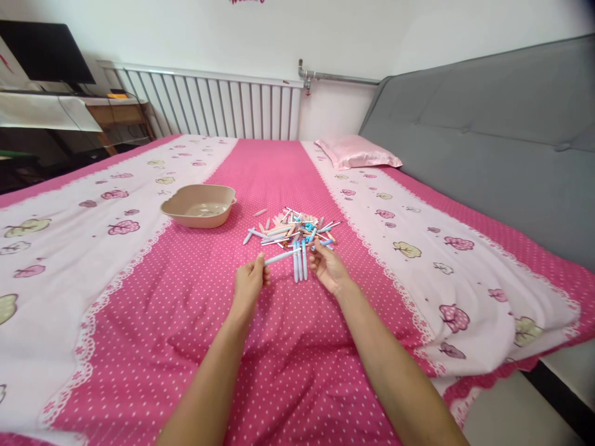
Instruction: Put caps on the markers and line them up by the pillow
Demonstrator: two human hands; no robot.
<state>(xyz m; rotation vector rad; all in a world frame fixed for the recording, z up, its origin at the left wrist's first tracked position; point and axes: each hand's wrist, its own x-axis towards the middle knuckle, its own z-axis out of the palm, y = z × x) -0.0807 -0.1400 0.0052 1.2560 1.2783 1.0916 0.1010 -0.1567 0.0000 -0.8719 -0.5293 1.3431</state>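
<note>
My left hand [251, 276] is closed around the rear end of a pale blue pen barrel [279, 257], which points right and slightly up. A thin white tip shows at the barrel's far end. Just right of that tip, the thumb and fingers of my right hand [327, 266] are pinched together; what they hold is too small to make out. Between my hands lie several blue-and-lilac pen barrels [300, 263], side by side on the bedspread. Right behind them is a loose pile of pen parts [290, 226]: pastel barrels, thin white refills and bright blue pieces.
A beige plastic basin [199, 217] stands left of the pile on the pink bedspread [274, 167]. Farther back are a pink pillow [357, 152], a white radiator [209, 102] and a grey headboard [483, 118]. A monitor [46, 52] sits on a desk at the far left.
</note>
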